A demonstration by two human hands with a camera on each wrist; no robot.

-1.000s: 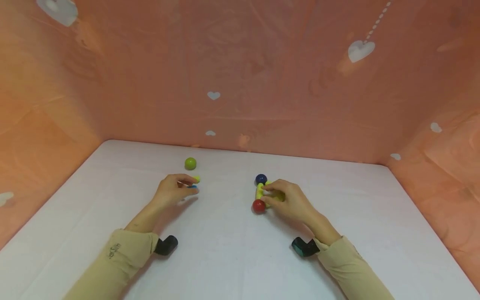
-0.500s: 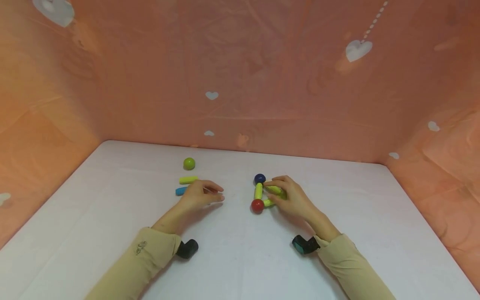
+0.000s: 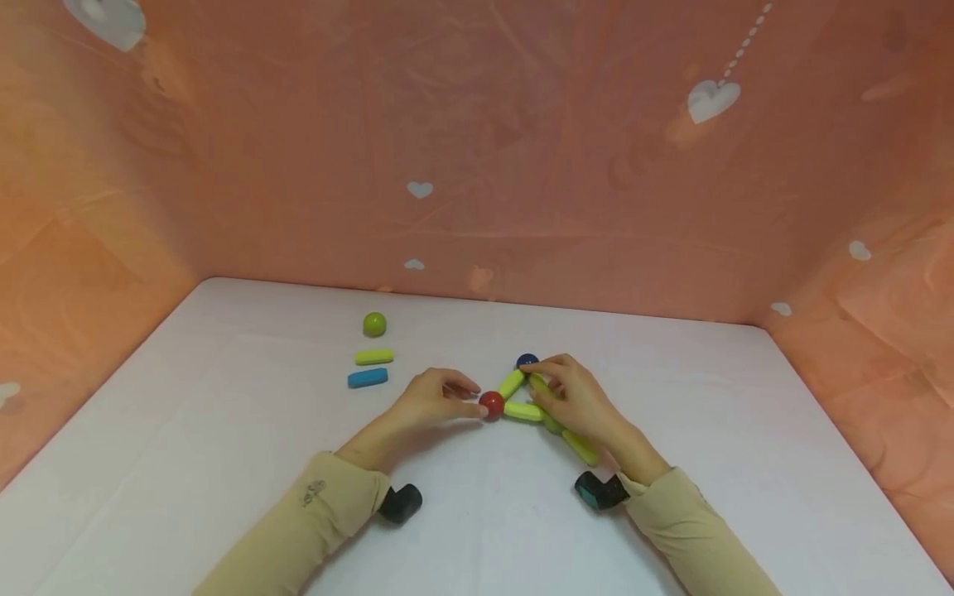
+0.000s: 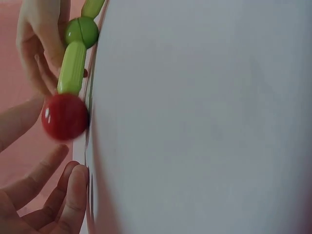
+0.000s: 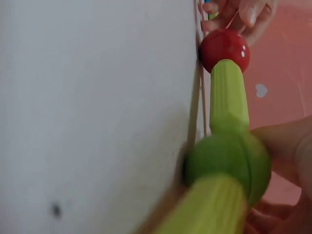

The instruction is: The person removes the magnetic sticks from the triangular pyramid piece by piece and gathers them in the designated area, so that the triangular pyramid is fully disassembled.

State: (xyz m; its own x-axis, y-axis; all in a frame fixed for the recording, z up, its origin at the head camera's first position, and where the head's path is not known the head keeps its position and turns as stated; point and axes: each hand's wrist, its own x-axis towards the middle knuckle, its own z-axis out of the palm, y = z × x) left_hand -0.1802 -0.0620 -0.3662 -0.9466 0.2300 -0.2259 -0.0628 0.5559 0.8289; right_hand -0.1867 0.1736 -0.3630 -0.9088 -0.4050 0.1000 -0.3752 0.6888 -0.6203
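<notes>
A triangle of yellow-green rods (image 3: 524,411) and balls lies on the white table, with a red ball (image 3: 492,405) at its left corner, a dark blue ball (image 3: 527,362) at the top and a green ball (image 3: 552,424) at lower right. Another rod (image 3: 580,448) extends from the green ball. My right hand (image 3: 580,399) pinches the triangle's right-hand rod near the blue ball, partly covering it. Beside the red ball is my left hand (image 3: 436,399), fingers spread. The left wrist view shows the red ball (image 4: 65,117) between those fingers, without clear contact.
To the left on the table (image 3: 246,397) lie a loose green ball (image 3: 374,324), a yellow-green rod (image 3: 374,357) and a blue rod (image 3: 368,378), one below another. An orange-pink cloth (image 3: 522,165) with pale hearts rises behind and at both sides.
My left hand has moved right, from the loose rods to the red ball. The joined piece has turned, its red ball shifting left; the green ball and the extending rod now show beneath my right hand.
</notes>
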